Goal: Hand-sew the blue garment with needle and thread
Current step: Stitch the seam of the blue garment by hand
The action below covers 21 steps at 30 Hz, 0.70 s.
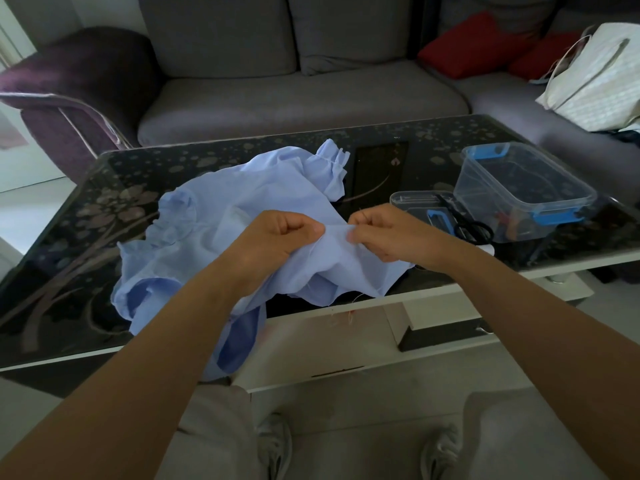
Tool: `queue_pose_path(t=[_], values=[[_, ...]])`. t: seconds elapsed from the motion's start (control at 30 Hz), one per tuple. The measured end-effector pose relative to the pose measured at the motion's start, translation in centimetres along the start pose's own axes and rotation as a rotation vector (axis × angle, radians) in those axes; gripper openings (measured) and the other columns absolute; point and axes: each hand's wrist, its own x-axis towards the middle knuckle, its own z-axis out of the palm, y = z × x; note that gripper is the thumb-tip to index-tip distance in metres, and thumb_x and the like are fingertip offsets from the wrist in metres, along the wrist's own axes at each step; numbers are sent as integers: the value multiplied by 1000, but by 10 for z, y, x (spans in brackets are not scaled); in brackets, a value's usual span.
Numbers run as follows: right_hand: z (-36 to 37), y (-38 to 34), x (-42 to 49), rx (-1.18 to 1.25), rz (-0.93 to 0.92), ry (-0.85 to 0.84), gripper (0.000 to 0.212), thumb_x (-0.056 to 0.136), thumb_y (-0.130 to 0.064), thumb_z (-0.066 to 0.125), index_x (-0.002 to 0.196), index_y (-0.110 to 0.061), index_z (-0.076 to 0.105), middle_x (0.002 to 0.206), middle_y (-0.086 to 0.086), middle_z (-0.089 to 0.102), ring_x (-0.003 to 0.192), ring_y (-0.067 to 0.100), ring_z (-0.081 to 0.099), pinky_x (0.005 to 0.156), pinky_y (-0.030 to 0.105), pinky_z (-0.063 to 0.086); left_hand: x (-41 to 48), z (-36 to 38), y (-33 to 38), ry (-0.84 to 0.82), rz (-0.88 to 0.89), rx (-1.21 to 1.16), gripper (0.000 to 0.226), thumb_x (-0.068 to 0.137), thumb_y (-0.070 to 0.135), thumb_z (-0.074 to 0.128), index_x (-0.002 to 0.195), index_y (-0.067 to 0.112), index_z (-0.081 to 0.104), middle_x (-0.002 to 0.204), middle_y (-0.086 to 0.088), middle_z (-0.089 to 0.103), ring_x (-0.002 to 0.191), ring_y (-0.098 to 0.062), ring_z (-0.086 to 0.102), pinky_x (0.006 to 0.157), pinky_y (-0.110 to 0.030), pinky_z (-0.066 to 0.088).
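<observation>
A grey sofa (pixel 311 98) fills the 12 o'clock side, with a red cushion (pixel 474 43) towards 1 o'clock. In front of it stands a dark glass-topped coffee table (pixel 69 237) with a floral pattern. The blue garment (pixel 242 199) lies crumpled at the table's middle, and one part hangs over the near edge at 6 o'clock. A clear storage box (pixel 526 188) with blue clips sits at 2 o'clock.

Both forearms reach in from 6 o'clock. The left hand (pixel 280 237) is curled, knuckles up, and pinches a raised fold of the garment. Just to its 3 o'clock the right hand (pixel 391 233) pinches the same fold, fingertips facing the left thumb. Black scissors (pixel 474 230) lie beside the box. A thin needle (pixel 362 213) pokes up from the right fingertips.
</observation>
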Motion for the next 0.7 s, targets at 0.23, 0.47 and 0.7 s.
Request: queue_pose_path(t=[0.23, 0.47, 0.7], values=[[-12, 17, -3, -172, -15, 68, 33, 96, -27, 58, 81, 2, 62, 52, -5, 35, 39, 2, 38, 43, 8, 29, 8, -16, -14, 206, -2, 247, 24, 94, 20, 61, 75, 9, 70, 76, 0, 65, 65, 3, 53, 62, -5, 41], [-23, 30, -5, -207, 41, 205, 35, 93, -32, 62, 88, 2, 68, 61, 8, 47, 44, 4, 41, 55, 21, 34, 12, -25, -23, 321, 8, 444, 24, 95, 25, 60, 78, 9, 66, 74, -2, 62, 65, -6, 51, 67, -21, 41], [-31, 30, -7, -94, 32, 248, 29, 93, -28, 61, 78, -5, 69, 43, -16, 54, 44, -8, 50, 50, 4, 39, 15, -29, -27, 388, 1, 503, 24, 95, 26, 59, 74, 15, 62, 69, 5, 57, 66, -7, 49, 64, -20, 39]])
